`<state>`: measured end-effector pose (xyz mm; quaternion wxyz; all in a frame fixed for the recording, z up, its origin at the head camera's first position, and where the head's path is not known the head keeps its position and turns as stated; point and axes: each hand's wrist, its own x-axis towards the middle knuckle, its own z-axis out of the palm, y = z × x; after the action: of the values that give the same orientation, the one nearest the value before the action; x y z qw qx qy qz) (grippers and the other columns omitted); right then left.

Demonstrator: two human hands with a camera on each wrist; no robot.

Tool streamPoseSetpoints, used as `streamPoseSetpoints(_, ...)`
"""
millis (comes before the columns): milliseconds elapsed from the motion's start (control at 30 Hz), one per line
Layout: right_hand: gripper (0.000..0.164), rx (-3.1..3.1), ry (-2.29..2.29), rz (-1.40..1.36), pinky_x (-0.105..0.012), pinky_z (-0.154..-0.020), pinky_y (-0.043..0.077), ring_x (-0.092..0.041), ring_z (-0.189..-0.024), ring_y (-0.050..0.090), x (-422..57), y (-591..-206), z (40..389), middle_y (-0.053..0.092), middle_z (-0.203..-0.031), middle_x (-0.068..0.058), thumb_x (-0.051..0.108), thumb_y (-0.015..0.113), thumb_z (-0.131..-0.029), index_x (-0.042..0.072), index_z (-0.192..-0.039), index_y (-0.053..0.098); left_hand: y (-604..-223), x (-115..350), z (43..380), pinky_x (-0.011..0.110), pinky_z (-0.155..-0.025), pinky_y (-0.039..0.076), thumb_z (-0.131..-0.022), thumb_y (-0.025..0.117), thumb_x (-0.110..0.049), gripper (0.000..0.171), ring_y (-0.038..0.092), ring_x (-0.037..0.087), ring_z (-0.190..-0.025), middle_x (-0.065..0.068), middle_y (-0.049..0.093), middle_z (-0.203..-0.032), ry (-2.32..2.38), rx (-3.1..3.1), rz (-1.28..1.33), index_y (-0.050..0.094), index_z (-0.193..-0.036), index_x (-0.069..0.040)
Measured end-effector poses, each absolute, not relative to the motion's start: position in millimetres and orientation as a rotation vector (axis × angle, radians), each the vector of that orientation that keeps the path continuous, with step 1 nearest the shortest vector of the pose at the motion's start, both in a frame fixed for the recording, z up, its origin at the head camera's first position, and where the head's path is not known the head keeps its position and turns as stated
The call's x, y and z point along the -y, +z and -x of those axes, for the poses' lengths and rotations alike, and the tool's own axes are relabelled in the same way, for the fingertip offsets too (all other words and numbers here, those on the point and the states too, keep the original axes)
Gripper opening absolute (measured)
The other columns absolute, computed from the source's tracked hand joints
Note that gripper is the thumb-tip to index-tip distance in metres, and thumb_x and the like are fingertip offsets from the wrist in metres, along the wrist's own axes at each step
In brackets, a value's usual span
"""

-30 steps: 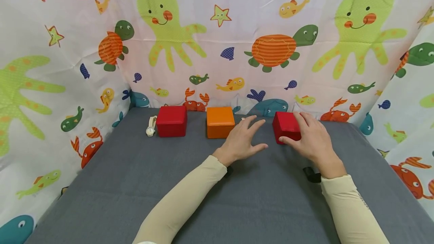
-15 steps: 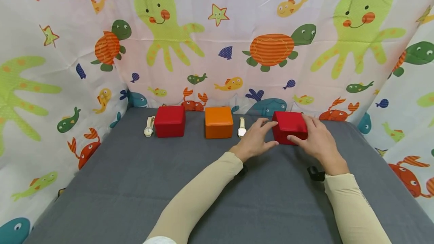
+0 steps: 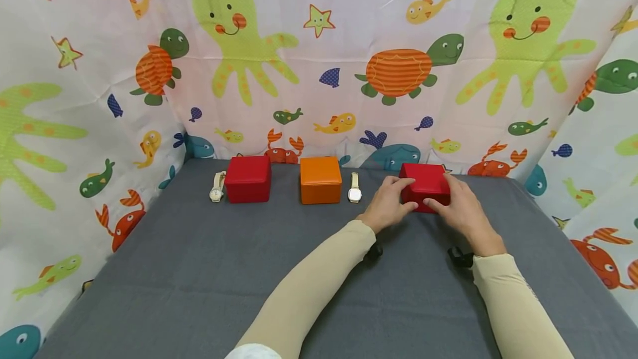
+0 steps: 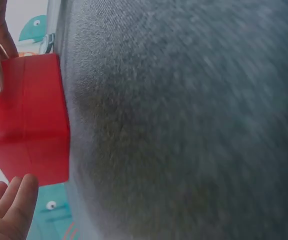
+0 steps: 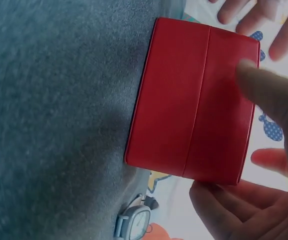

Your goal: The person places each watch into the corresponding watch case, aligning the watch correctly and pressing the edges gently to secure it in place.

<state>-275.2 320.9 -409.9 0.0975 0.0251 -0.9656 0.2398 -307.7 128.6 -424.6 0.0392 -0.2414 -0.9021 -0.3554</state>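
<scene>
A red box with a seam across its front stands at the right rear of the table, between both hands. My left hand is at its left side with loosely extended fingers. In the left wrist view those fingertips are right at the box's side face. My right hand is at the right side, fingers spread. In the right wrist view its thumb overlaps the upper front of the box, and the other fingers reach its side. A silver-cased watch stands just beyond that side, mostly hidden in the head view.
A light-strapped watch lies left of the red box. Farther left are an orange box, a second red box and another watch. Behind the grey-covered table hangs a curtain with sea animals.
My left hand has moved right, uncovering the watch and reaching the red box's left side. The right hand has shifted slightly right, showing more of the box. The head view has shifted slightly.
</scene>
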Motion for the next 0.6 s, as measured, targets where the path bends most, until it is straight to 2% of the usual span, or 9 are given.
streamPoseSetpoints(367, 0.071, 2.88, 0.686, -0.009, -0.063, -0.088, 0.044, -0.05, -0.111, 0.042, -325, -416, 278, 0.041, -0.133, -0.033, 0.022, 0.067, -0.088, -0.006, -0.142, 0.031, -427, -150, 310, 0.025, -0.089, 0.048, -0.085, 0.072, -0.032, 0.057, 0.051, 0.012, -0.109, -0.001, 0.052, -0.125, -1.12, 2.814, 0.651, 0.051, -0.138, -0.029)
streamPoseSetpoints(600, 0.066, 2.858, 0.687, -0.012, -0.063, -0.088, 0.044, -0.048, -0.109, 0.045, -325, -418, 279, 0.043, -0.132, -0.033, 0.019, 0.067, -0.089, -0.005, -0.141, 0.033, -431, -153, 315, 0.025, -0.084, 0.05, -0.087, 0.07, -0.021, 0.047, 0.055, 0.014, -0.101, 0.002, 0.057, -0.117, -1.089, 2.728, 0.624, 0.058, -0.132, -0.027)
